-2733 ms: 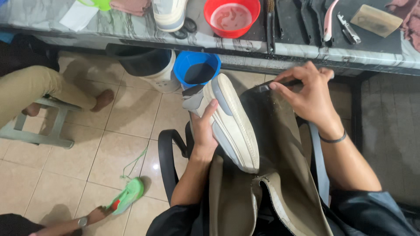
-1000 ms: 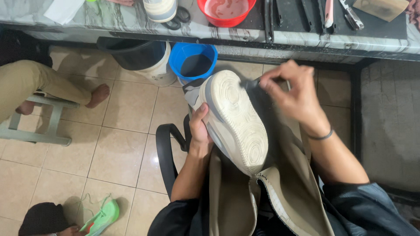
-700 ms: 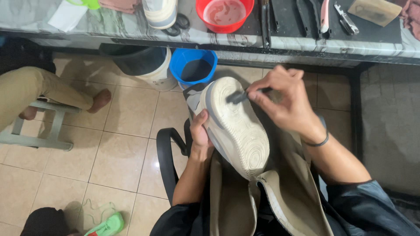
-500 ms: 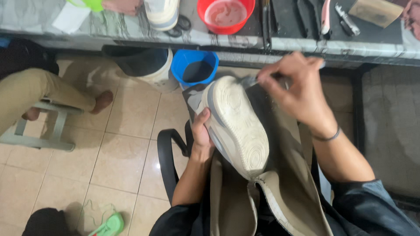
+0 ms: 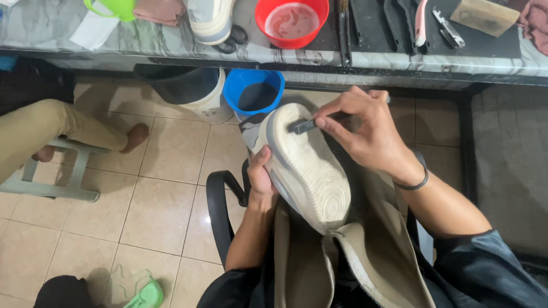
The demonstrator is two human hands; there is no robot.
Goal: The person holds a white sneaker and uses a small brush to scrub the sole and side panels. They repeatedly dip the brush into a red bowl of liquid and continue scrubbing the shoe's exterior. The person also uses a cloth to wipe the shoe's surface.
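A white sneaker (image 5: 305, 168) lies sole-up across my lap, toe toward the counter. My left hand (image 5: 261, 174) grips its left edge, thumb on the grey side. My right hand (image 5: 365, 131) pinches a small dark tool (image 5: 303, 125), whose tip rests on the sole near the toe. A dark band circles my right wrist. A beige apron (image 5: 371, 256) covers my lap under the shoe.
A marble counter (image 5: 171, 43) ahead holds a red bowl (image 5: 291, 20), another shoe (image 5: 210, 20), scissors, dark tools and a green cup. A blue bucket (image 5: 253, 91) and a white bucket (image 5: 197, 91) stand below. Another person's leg (image 5: 63, 128) rests on a stool at left.
My right hand has come back down onto the toe end of the sole with the dark tool. The shoe stays held by my left hand. The green shoe at lower left shifted.
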